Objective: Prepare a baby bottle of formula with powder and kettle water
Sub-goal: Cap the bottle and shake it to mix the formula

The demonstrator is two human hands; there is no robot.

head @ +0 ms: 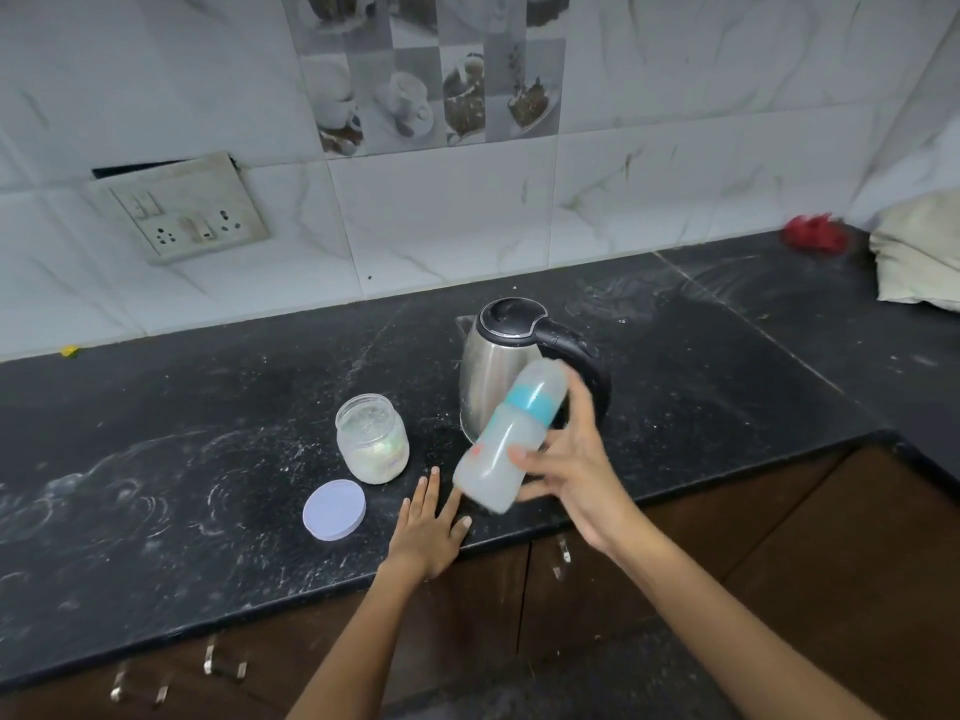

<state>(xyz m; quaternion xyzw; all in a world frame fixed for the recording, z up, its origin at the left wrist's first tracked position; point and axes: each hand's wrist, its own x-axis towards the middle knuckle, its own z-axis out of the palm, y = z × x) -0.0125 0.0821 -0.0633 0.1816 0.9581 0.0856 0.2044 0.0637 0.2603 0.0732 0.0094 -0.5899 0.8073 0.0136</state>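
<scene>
My right hand (571, 475) grips a capped baby bottle (506, 439) with a teal collar, tilted in the air with its cap toward the upper right; it is motion-blurred and holds cloudy white liquid. Behind it stands a steel kettle (491, 366) with a black lid and handle. To the left an open glass jar of white powder (371, 439) sits on the black counter (208, 459), and its pale lilac lid (334, 509) lies flat in front. My left hand (431, 527) rests flat on the counter near the front edge, fingers spread, holding nothing.
A tiled wall with a switch-and-socket plate (182, 210) rises behind the counter. At the far right lie a red cloth (815, 233) and a pale bag (919, 257). Brown cabinet doors with metal handles (223, 665) run below the counter edge.
</scene>
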